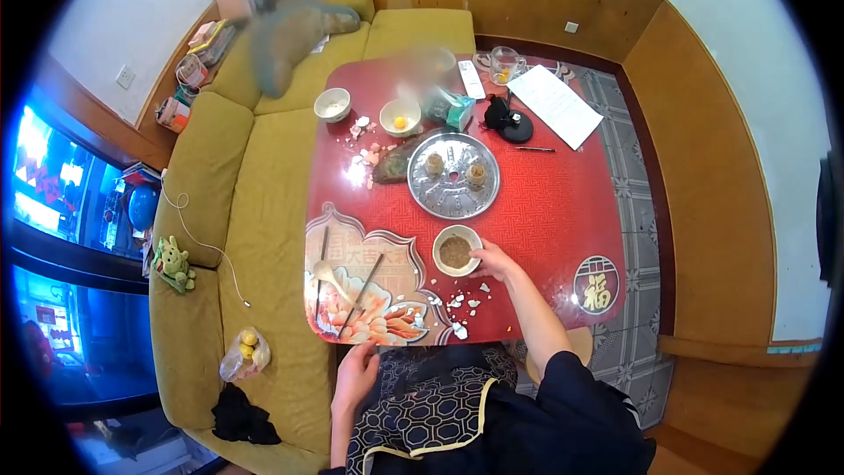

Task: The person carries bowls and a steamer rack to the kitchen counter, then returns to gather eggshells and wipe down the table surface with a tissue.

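My right hand (495, 261) grips the rim of a white bowl (456, 251) with a brownish mixture inside, near the front of the red table. My left hand (358, 374) is beside the table's front edge, holding nothing, its fingers loosely apart. Behind the bowl lies a round metal steamer tray (454, 198) with two small brownish lumps (476, 174) on it. White eggshell pieces (459, 331) are scattered near the front edge. To the left lie a pale spoon (327, 273) and two dark chopsticks (362, 295).
A bowl with an egg yolk (400, 120), another white bowl (332, 105) and more shells stand at the back left. Farther right are a glass mug (504, 65), a paper sheet (557, 105) and a black stand (512, 126). A green sofa (272, 185) borders the table.
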Available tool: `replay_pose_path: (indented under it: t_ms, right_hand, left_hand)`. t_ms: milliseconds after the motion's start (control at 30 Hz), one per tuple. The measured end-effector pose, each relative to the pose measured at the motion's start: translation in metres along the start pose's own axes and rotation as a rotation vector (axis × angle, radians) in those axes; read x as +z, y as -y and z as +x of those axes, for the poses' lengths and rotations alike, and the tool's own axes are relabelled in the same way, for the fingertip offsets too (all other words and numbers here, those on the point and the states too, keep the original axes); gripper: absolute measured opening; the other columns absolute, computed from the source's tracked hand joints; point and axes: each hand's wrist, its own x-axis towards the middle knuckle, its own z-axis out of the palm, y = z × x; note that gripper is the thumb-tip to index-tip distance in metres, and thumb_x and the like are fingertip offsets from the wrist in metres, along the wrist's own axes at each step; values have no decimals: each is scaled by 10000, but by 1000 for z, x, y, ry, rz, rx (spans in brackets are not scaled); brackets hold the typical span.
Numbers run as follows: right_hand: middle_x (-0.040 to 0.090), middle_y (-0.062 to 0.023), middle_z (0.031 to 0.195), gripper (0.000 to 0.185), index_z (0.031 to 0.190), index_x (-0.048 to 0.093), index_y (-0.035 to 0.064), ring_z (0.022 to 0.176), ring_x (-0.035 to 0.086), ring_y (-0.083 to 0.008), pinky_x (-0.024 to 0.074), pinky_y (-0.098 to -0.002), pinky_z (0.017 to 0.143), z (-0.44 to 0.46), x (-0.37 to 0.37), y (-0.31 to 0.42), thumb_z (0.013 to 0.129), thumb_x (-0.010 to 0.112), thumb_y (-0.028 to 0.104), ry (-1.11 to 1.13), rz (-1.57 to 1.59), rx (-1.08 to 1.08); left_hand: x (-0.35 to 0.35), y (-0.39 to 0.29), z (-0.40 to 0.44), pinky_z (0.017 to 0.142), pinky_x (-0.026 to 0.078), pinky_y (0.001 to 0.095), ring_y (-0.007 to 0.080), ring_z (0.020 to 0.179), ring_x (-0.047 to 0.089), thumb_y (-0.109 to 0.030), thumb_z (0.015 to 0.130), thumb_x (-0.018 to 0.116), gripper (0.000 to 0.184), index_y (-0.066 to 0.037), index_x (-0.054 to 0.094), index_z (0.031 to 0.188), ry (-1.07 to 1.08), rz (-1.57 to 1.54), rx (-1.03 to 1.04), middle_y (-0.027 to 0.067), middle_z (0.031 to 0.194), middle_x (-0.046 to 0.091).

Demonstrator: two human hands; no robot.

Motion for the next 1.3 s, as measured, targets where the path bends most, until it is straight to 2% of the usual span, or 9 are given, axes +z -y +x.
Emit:
replay_pose_path:
  t_ms: [67,133,167,333,433,533,667,767,1300]
  right_hand:
    - [535,-100,1139,482,1287,388,108,985,573,-232,522,-398,754,-1,6,0,825,529,102,-12,7,-4]
    - [529,-86,1155,502,1297,385,66,1041,533,-183,477,-328,836,-8,14,2,811,510,73,41,97,-314]
    - [529,-86,1155,502,1297,385,66,1041,533,-183,477,-328,836,-14,15,5,811,510,73,38,101,-310]
    - [515,-97,1182,476,1281,398,11,1063,517,-162,456,-291,835,-47,39,53,857,489,207,47,418,-496]
    - [497,-114,1215,457,1246,431,-9,1135,466,-171,377,-292,934,-60,57,86,868,454,247,-6,388,-701]
    - [490,-90,1181,391,1222,439,18,1127,439,-173,308,-295,975,-84,74,118,865,435,177,-71,-29,-1031]
    - [489,-100,1188,448,1229,425,-7,1139,423,-179,288,-302,986,-103,96,149,878,427,272,-18,-72,-1000]
    - [506,-81,1135,370,1215,422,20,1084,448,-150,325,-285,947,-127,115,161,899,427,213,18,9,-1028]
    - [504,-78,1084,395,1230,390,45,1005,469,-147,352,-289,899,-205,171,180,904,443,263,56,-106,-1255]
  left_hand:
    - [8,-22,24,714,489,323,253,803,613,-75,803,579,315,-30,564,1114,23,-19,25,160,939,600]
    - [12,-39,43,719,485,324,253,807,611,-78,807,575,314,-27,565,1116,129,-53,15,160,948,601]
    - [13,-43,50,719,485,324,253,807,611,-78,807,575,314,-27,565,1116,135,-52,12,160,948,601]
    - [10,-69,66,754,470,345,264,845,606,-96,821,559,301,-5,566,1107,189,-15,91,170,979,609]
    - [7,-67,66,752,470,352,266,829,612,-99,824,556,285,1,574,1090,176,30,128,173,984,610]
    - [-5,-62,64,750,471,356,270,813,617,-107,823,559,278,6,580,1077,139,47,155,178,982,610]
    - [-17,-45,60,751,471,355,282,830,613,-122,816,568,301,7,576,1088,113,57,142,192,976,606]
    - [-25,-40,54,749,471,350,281,835,612,-123,810,574,314,10,571,1094,104,7,130,190,987,605]
    - [-40,-14,38,746,473,333,277,839,607,-131,817,573,315,8,570,1100,77,-17,157,184,947,617]
